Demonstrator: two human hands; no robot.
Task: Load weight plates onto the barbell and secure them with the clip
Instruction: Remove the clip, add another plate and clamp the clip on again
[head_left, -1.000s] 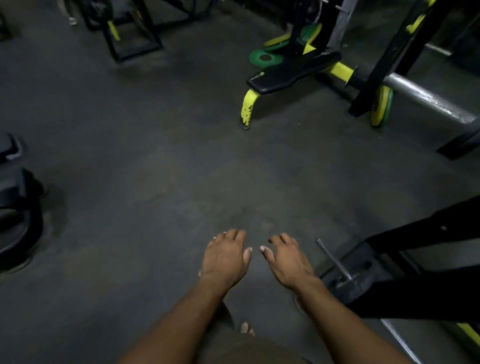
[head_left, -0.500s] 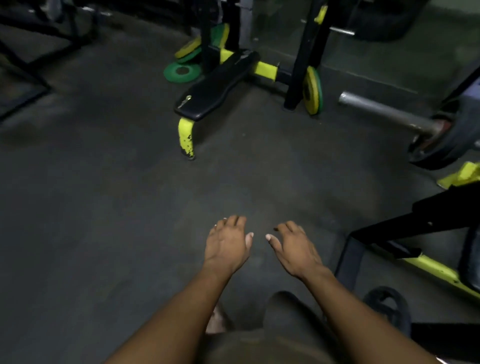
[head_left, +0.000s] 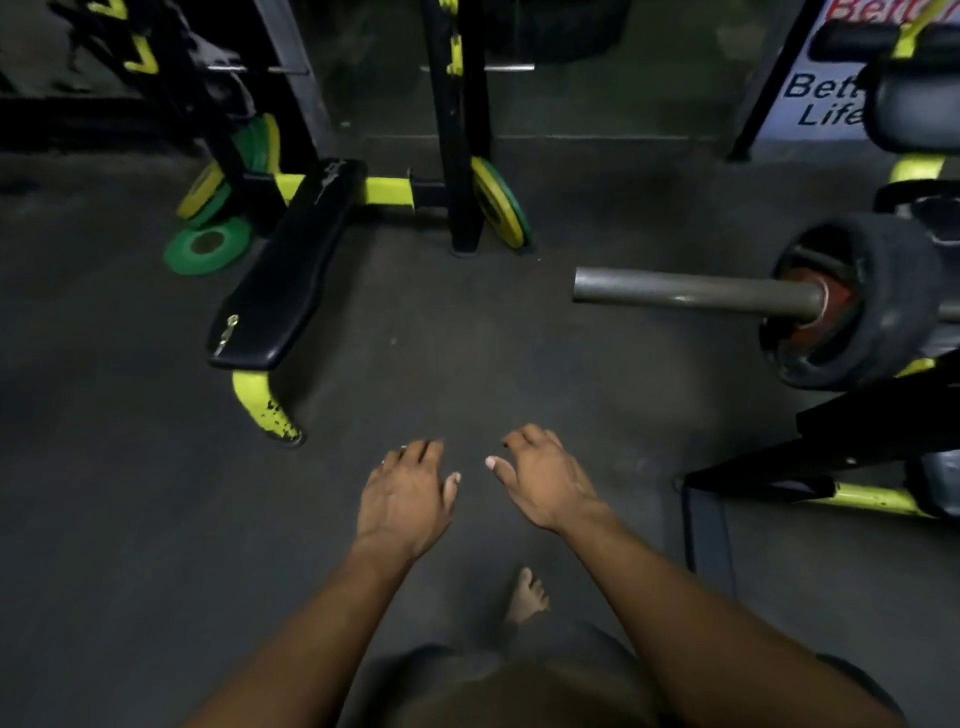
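Observation:
The barbell sleeve (head_left: 696, 291) juts in from the right at mid height, a bare grey steel tube. Black plates (head_left: 878, 301) with a red one inside sit on it further right. My left hand (head_left: 408, 493) and my right hand (head_left: 545, 483) hang side by side over the dark floor, fingers relaxed, holding nothing. Both are well below and left of the sleeve end. A green and yellow plate (head_left: 501, 208) leans against a black upright. A green plate (head_left: 208, 252) lies flat on the floor at left, with more plates (head_left: 208, 189) leaning behind it. No clip is visible.
A black padded bench (head_left: 291, 275) with a yellow foot (head_left: 262, 408) stands left of centre. A black and yellow rack frame (head_left: 841, 467) fills the right edge. A banner (head_left: 815, 98) is at the top right. My bare foot (head_left: 524, 597) shows below my hands.
The view has swung right and closer: the bench and plates slid left, and the barbell sleeve with its plates came fully into view. My hands stayed empty in front of me.

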